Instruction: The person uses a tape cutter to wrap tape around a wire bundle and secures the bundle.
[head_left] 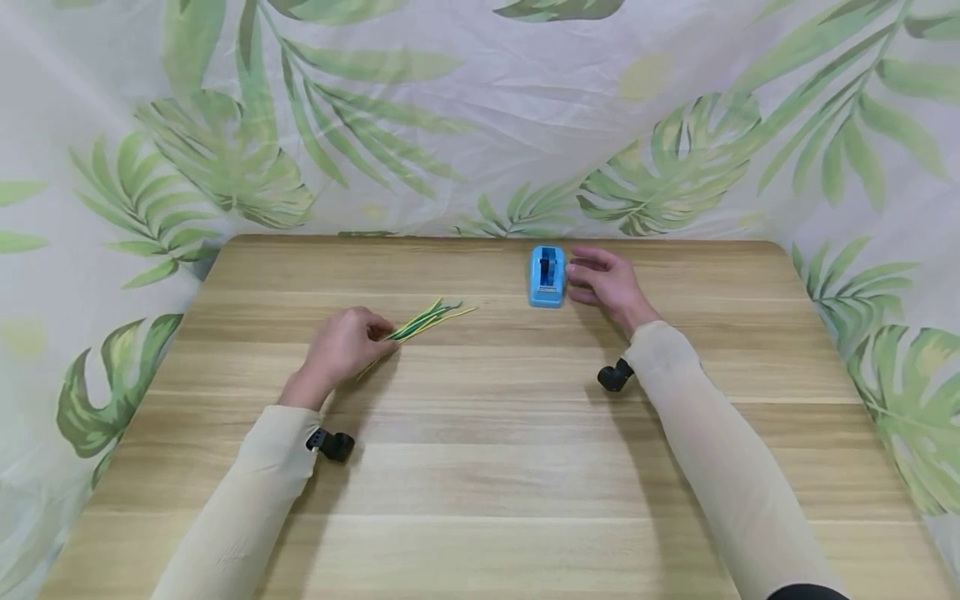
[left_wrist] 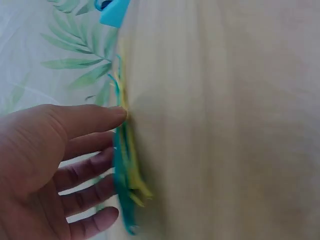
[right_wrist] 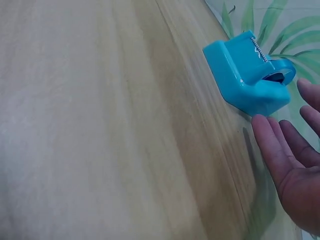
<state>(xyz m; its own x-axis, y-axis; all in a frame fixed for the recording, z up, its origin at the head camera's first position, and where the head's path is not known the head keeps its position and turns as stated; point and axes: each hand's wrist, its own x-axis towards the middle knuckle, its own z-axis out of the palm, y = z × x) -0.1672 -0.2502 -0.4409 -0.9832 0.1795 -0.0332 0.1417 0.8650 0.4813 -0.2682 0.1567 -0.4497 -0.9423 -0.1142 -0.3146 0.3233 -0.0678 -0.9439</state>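
Over on the left of the worktop (head_left: 480, 467), closer to its far edge than its near one, the left hand (head_left: 348, 343) has the bundle of strips (head_left: 423, 322), green and yellow, pinched with thumb and fingers! The middle of that bundle is lost behind the thumb in the head view, and the left wrist view is so blurred that single strips run together; how many there are, I can't tell. The worktop's near corners are cut off as well. Now the lie of it: the bundle's long axis runs on a slant, the loose tips fanning out towards the far right corner, the other end poking back under the hand towards the near left

And across to the far edge, just right of its middle: the tape dispenser (head_left: 547, 277), blue, upright, its long axis running from far edge to near, the toothed cutter (right_wrist: 259, 49) at the end facing the near edge. Right beside it, the right hand (head_left: 606, 287), fingers apart and gripping nothing! Are the fingertips on the dispenser or just short of it? Can't tell, and the right wrist view slices off part of that hand
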